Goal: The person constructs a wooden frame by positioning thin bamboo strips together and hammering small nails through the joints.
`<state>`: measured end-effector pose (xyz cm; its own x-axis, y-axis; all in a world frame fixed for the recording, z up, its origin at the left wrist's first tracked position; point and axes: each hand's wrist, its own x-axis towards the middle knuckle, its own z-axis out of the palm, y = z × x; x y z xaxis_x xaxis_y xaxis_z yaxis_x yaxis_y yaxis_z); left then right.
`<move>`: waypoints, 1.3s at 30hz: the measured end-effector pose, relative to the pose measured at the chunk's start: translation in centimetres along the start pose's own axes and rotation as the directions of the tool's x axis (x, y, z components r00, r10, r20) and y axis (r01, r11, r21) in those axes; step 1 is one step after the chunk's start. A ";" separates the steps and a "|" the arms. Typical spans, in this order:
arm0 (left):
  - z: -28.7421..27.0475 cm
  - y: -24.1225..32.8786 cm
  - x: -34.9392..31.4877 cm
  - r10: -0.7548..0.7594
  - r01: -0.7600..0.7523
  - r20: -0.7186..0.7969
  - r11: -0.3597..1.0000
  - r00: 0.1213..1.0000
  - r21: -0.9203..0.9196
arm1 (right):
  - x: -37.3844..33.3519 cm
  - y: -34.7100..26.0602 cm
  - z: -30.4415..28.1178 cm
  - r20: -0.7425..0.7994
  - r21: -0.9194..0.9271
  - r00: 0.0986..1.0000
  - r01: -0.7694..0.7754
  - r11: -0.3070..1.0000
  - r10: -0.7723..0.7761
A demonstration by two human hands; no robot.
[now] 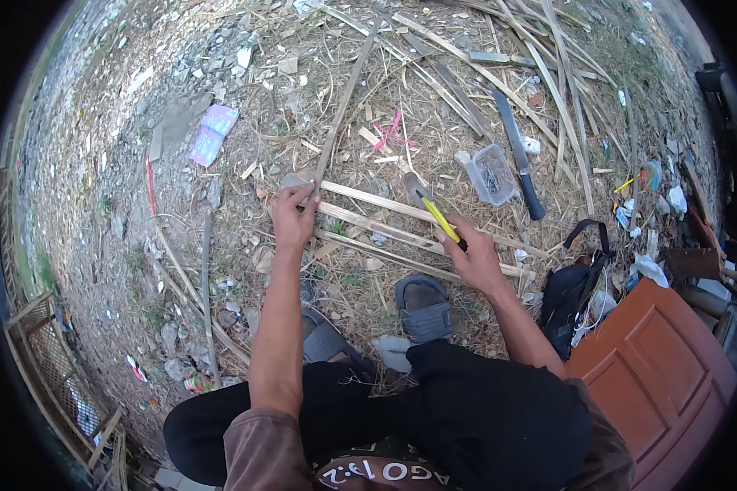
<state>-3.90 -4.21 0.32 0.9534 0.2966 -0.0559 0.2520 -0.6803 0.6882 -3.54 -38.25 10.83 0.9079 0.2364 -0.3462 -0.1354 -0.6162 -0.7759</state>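
Note:
My left hand [293, 217] is closed at the left ends of several pale wooden strips [385, 231] lying side by side on the ground. Its fingers pinch where a long greyish wooden strip [345, 110] meets them; whether a small nail is also between the fingertips is too small to tell. In my right hand [477, 255] is a hammer [440, 216] with a yellow and black handle, its head pointing away from me above the strips. A clear plastic box [490, 176] holding what look like nails sits beyond my right hand, beside a machete [516, 147] with a dark handle.
Long split strips [561, 90] lie heaped at the far right. Pink ribbon [391, 133] and a pink-purple packet [214, 135] rest on the littered ground. To my right are a black bag [567, 303] and a reddish-brown panel [655, 368]. My sandals [423, 308] are close to the strips.

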 end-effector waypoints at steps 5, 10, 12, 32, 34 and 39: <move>0.2 0.5 -0.6 -0.020 0.020 -0.035 1.000 0.999 -0.010 | 3.9 -3.2 2.0 0.133 -0.042 0.963 0.244 0.969 -0.236; 0.8 1.0 -1.2 0.035 -0.031 -0.113 0.999 0.993 0.038 | 7.3 -7.8 4.2 0.271 -0.251 0.928 0.324 0.912 -0.256; 0.7 1.3 -1.2 0.015 -0.008 -0.110 0.998 0.994 0.062 | 8.2 -8.4 5.1 0.345 -0.325 0.913 0.332 0.885 -0.216; 0.7 1.0 -1.8 0.024 -0.024 -0.190 1.000 0.981 0.006 | 8.3 -9.6 7.0 0.250 -0.338 0.878 0.475 0.812 -0.409; 0.6 0.8 -2.0 0.029 -0.026 -0.207 0.999 0.978 0.021 | 8.0 -9.7 7.0 0.188 -0.208 0.867 0.494 0.844 -0.461; 1.0 1.1 -1.7 0.066 -0.058 -0.217 0.997 0.974 0.042 | 8.0 -6.8 6.6 0.275 -0.340 0.902 0.416 0.843 -0.334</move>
<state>-5.12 -6.11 0.46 0.9090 0.3895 0.1484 0.2025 -0.7239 0.6595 2.06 -27.14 9.87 0.7544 0.6257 -0.1984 0.3986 -0.6768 -0.6190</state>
